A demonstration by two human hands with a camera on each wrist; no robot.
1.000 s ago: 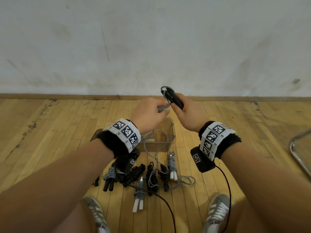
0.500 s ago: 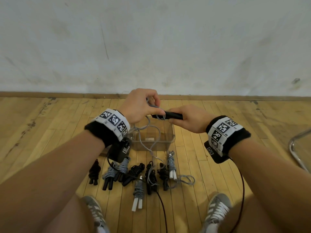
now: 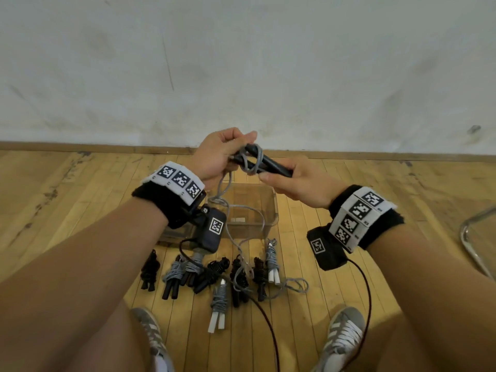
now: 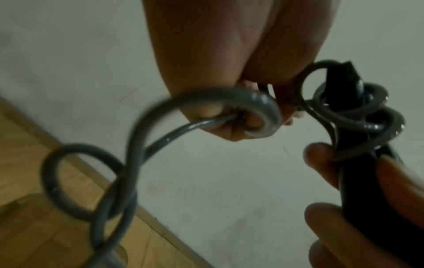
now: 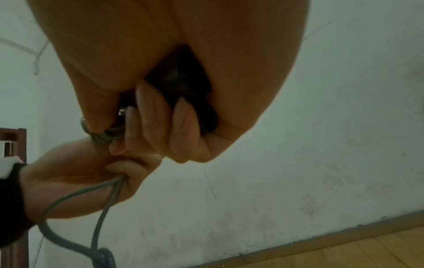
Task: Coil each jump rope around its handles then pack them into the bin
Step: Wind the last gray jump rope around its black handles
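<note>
Grey rope (image 3: 251,159) loops twice around a pair of black handles (image 3: 271,165), held level above the clear plastic bin (image 3: 271,210). Right hand (image 3: 298,183): fingers curled round the handles near their far end, thumb lying along the side. Left hand (image 3: 217,154): fingers closed on the rope just beside the wraps, with the slack passing through the fist, as the left wrist view shows (image 4: 229,116). From there the loose rope hangs down in curls across the bin to the wooden floor (image 3: 80,210). Coiled ropes (image 3: 220,296), some black, some grey with black or white handles, lie in a row on the floor between the bin and the person's shoes (image 3: 342,336).
</note>
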